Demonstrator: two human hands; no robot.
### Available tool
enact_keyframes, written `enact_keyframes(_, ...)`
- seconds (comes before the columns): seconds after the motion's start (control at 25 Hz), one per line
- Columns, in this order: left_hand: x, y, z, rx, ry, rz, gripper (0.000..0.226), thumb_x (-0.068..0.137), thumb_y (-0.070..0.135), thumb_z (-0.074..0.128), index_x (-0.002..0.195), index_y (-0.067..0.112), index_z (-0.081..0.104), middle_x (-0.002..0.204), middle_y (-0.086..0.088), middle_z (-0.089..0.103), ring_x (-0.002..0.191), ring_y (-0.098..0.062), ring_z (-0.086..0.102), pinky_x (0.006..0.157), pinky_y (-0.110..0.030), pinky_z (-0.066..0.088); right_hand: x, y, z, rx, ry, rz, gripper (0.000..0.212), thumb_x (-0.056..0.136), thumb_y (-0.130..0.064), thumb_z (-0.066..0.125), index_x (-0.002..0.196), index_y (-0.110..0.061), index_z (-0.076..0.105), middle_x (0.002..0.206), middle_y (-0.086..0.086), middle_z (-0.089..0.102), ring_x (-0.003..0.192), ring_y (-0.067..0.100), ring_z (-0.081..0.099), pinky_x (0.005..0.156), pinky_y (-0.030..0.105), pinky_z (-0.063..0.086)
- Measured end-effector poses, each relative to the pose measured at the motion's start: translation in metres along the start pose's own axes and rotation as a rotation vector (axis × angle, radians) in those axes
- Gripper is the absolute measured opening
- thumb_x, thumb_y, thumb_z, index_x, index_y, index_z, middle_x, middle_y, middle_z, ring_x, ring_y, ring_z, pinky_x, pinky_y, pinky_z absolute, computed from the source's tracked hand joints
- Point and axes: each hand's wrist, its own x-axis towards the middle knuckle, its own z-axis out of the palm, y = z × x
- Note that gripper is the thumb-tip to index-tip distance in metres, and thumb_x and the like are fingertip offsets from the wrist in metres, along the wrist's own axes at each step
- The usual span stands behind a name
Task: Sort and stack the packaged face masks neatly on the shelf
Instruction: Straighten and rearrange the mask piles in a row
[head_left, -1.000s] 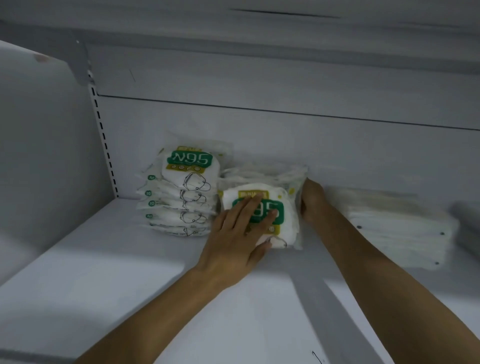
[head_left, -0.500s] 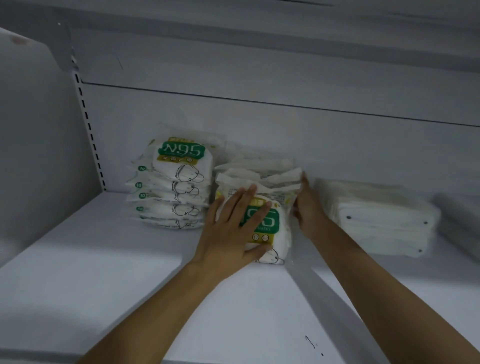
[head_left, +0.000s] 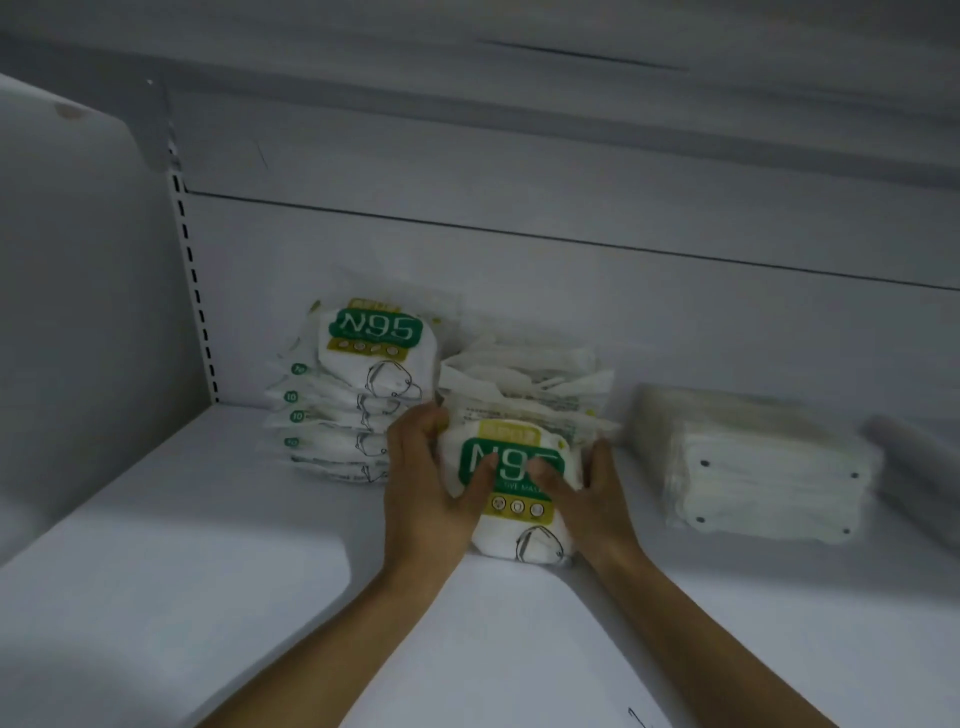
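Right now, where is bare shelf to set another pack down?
Bare: the shelf front, before the left N95 stack; a narrow strip between the right hand and the plain white stack. Crowded: the back row around the middle pile and held N95 pack.

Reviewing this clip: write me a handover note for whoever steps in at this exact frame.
Left hand: grips the front N95 pack by its left edge, thumb on its face.
Right hand: grips the same pack's right edge, thumb on its face.
Things: the pack leans against the loose middle pile. A tidy N95 stack stands to its left and a plain white stack to its right, all on the shelf.
Done: the N95 stack looks neat.
Left: settle the held pack and square up the middle pile.
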Motion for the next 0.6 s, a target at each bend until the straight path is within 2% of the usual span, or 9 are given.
enact_keyframes(0.08, 0.001, 0.001, 0.000, 0.070, 0.039, 0.034, 0.049, 0.073, 0.040, 0.070, 0.112, 0.043, 0.040, 0.121, 0.008, 0.045, 0.107, 0.003, 0.052, 0.082, -0.009, 0.046, 0.000, 0.002, -0.001, -0.023, 0.065, -0.025, 0.038, 0.070, -0.025, 0.082, 0.090, -0.019, 0.050, 0.097, 0.002, 0.067, 0.085, 0.017, 0.068, 0.063, 0.023, 0.056)
enact_keyframes(0.16, 0.005, 0.003, -0.005, 0.131, 0.089, 0.061, 0.045, 0.076, 0.043, 0.065, 0.115, 0.039, 0.042, 0.121, 0.007, 0.047, 0.109, 0.000, 0.049, 0.087, -0.008, 0.041, 0.001, 0.003, -0.003, 0.013, 0.082, -0.060, 0.047, 0.066, -0.031, 0.083, 0.097, -0.017, 0.050, 0.101, 0.003, 0.066, 0.088, 0.018, 0.068, 0.061, 0.020, 0.055)
enact_keyframes(0.2, 0.008, 0.002, -0.008, 0.196, 0.124, 0.113, 0.044, 0.079, 0.044, 0.061, 0.117, 0.034, 0.043, 0.123, 0.006, 0.047, 0.113, -0.006, 0.048, 0.092, -0.013, 0.040, 0.001, 0.002, -0.003, 0.016, 0.089, -0.077, 0.062, 0.062, -0.039, 0.083, 0.110, -0.018, 0.049, 0.111, 0.002, 0.064, 0.096, 0.017, 0.067, 0.066, 0.024, 0.057)
enact_keyframes(0.28, 0.013, -0.003, -0.013, 0.372, 0.143, 0.261, 0.041, 0.083, 0.039, 0.056, 0.120, 0.023, 0.046, 0.129, -0.002, 0.050, 0.120, -0.018, 0.045, 0.101, -0.027, 0.036, 0.001, 0.002, -0.001, -0.058, 0.171, -0.146, 0.096, 0.059, -0.059, 0.081, 0.136, -0.024, 0.037, 0.136, -0.003, 0.050, 0.122, 0.013, 0.053, 0.091, 0.037, 0.054)
enact_keyframes(0.36, 0.017, -0.010, -0.015, 0.511, 0.065, 0.350, 0.037, 0.085, 0.034, 0.054, 0.119, 0.020, 0.049, 0.134, -0.006, 0.051, 0.123, -0.021, 0.043, 0.104, -0.029, 0.028, -0.001, 0.001, -0.001, -0.145, 0.240, -0.241, 0.104, 0.059, -0.066, 0.071, 0.145, -0.030, 0.026, 0.147, -0.008, 0.038, 0.134, 0.008, 0.038, 0.109, 0.040, 0.039)
enact_keyframes(0.44, 0.015, -0.013, -0.013, 0.578, -0.025, 0.376, 0.036, 0.087, 0.033, 0.052, 0.120, 0.017, 0.050, 0.134, -0.007, 0.051, 0.123, -0.022, 0.043, 0.105, -0.026, 0.025, -0.002, -0.002, -0.001, -0.168, 0.212, -0.256, 0.100, 0.061, -0.064, 0.069, 0.145, -0.030, 0.026, 0.146, -0.008, 0.039, 0.134, 0.007, 0.038, 0.110, 0.040, 0.038)
enact_keyframes(0.52, 0.011, -0.013, -0.013, 0.575, -0.065, 0.357, 0.039, 0.088, 0.036, 0.051, 0.118, 0.011, 0.053, 0.129, -0.009, 0.053, 0.118, -0.021, 0.045, 0.101, -0.026, 0.033, -0.003, 0.000, 0.000, -0.121, 0.195, -0.209, 0.100, 0.067, -0.067, 0.069, 0.147, -0.027, 0.025, 0.147, -0.004, 0.040, 0.133, 0.009, 0.039, 0.109, 0.041, 0.040)
enact_keyframes(0.6, 0.007, -0.005, -0.015, 0.522, -0.054, 0.197, 0.045, 0.086, 0.050, 0.052, 0.112, 0.014, 0.053, 0.114, -0.003, 0.058, 0.102, -0.016, 0.053, 0.082, -0.029, 0.047, -0.004, 0.000, -0.002, -0.038, 0.142, -0.086, 0.103, 0.063, -0.077, 0.061, 0.147, -0.028, 0.027, 0.148, -0.002, 0.041, 0.131, 0.012, 0.044, 0.106, 0.040, 0.043)
